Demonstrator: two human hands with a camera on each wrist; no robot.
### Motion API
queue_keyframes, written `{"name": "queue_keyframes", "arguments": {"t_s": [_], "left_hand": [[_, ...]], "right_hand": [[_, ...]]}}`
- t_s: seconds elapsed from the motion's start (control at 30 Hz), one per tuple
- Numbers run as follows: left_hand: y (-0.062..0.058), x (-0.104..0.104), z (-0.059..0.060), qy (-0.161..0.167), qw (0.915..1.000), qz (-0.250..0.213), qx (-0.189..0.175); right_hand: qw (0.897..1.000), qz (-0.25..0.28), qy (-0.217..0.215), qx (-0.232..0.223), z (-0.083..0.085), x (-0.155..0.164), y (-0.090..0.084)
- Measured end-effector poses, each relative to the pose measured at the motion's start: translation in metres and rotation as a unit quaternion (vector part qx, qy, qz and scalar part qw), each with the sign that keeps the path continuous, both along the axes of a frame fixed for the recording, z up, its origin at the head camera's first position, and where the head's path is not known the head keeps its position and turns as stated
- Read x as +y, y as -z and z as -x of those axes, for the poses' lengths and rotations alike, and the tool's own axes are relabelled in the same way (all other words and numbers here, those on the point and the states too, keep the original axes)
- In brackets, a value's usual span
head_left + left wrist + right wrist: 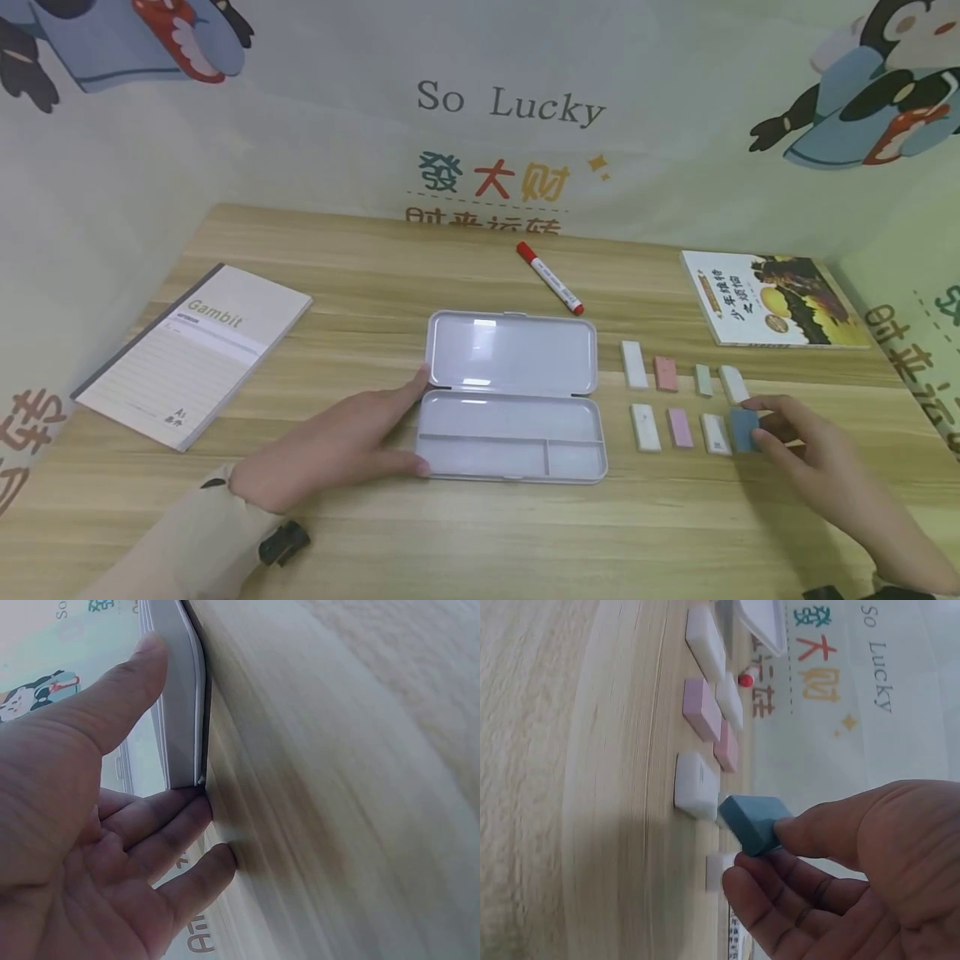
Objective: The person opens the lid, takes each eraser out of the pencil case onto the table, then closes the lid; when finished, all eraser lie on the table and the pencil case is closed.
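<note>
An open grey pencil case [510, 400] lies at the table's middle, its lid back and its compartments bare. My left hand [416, 425] rests flat at the case's left end, thumb [127, 682] on the lid edge [180, 690] and straight fingers against the base corner. Right of the case, small erasers lie in two rows: white [633, 364], salmon [664, 373], pale green [702, 380] and white [732, 383] behind, white [645, 427], pink [680, 427] and white [716, 433] in front. My right hand [759, 423] pinches a blue eraser [745, 429], tilted just above the table in the right wrist view [754, 817].
A lined notebook [195, 354] lies at the left. Behind the case lies a red-capped marker [550, 278], and at the back right a picture book [772, 298]. A printed cloth backdrop [510, 108] rises behind and beside the wooden table [480, 533].
</note>
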State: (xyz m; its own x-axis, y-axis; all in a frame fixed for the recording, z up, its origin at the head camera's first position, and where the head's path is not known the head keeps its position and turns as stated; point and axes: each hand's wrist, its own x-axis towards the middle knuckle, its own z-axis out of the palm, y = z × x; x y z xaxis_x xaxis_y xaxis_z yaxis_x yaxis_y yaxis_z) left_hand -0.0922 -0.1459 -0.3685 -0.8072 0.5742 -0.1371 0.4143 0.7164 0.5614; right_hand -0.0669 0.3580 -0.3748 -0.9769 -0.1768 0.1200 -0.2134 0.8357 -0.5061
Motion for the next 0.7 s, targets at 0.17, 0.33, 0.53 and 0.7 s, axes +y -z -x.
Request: {"name": "queue_keyframes", "arguments": {"t_s": [0.17,0.33,0.53,0.7], "left_hand": [[0.0,0.0,0.0,0.0,1.0,-0.001,0.001],[0.0,0.0,0.0,0.002,1.0,0.0,0.0],[0.001,0.0,0.0,-0.002,1.0,0.001,0.001],[0.001,0.0,-0.001,-0.007,1.0,0.002,-0.002]], "right_hand": [[0.999,-0.026,0.022,-0.042,-0.002,0.012,0.002],[0.998,-0.032,0.025,-0.053,-0.003,0.018,0.009],[0.996,-0.038,0.033,-0.08,0.002,0.021,0.011],[0.991,-0.065,0.043,-0.113,0.007,0.02,0.007]]}}
